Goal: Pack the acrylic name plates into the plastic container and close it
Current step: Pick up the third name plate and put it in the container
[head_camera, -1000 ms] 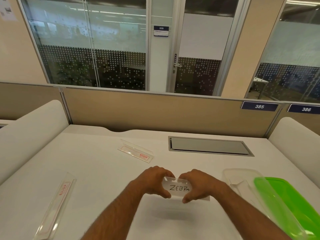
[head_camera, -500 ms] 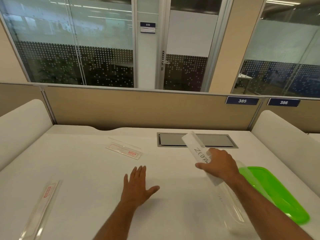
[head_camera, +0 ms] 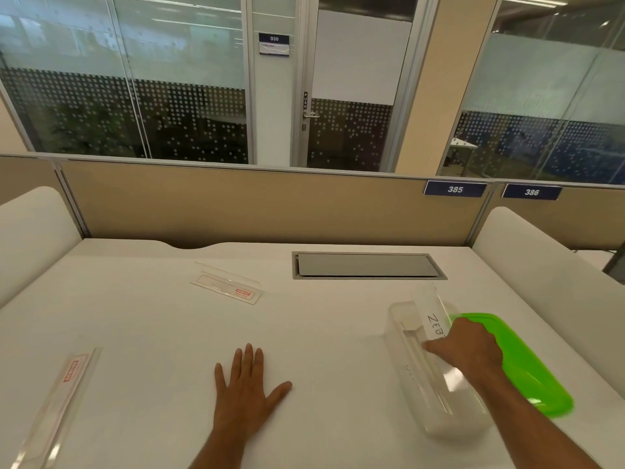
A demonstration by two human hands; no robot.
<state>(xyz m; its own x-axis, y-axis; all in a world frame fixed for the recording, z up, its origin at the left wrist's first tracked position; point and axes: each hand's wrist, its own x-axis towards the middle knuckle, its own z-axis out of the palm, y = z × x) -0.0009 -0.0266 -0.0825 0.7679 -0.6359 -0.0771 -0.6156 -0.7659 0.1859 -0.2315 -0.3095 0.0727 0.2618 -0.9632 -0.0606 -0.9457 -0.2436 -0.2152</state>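
Note:
A long clear plastic container (head_camera: 402, 319) lies on the white desk at the right. My right hand (head_camera: 468, 350) grips an acrylic name plate with handwritten letters (head_camera: 431, 311) and holds it tilted inside the container, its far end poking above the rim. Another clear plate seems to lie in the container under it. The green lid (head_camera: 527, 374) rests on the desk just right of the container. My left hand (head_camera: 247, 384) lies flat on the desk, fingers spread, holding nothing. Two more name plates with red labels lie on the desk: one at mid-back (head_camera: 228, 287), one at the near left (head_camera: 57, 404).
A grey cable hatch (head_camera: 367, 265) is set into the desk behind the container. A tan partition (head_camera: 236, 204) bounds the desk at the back, and white padded side panels (head_camera: 30, 228) stand at left and right.
Both hands held the lettered plate a second ago. My left hand let go and settled flat on the desk, while my right hand carried the plate right and lowered it into the container.

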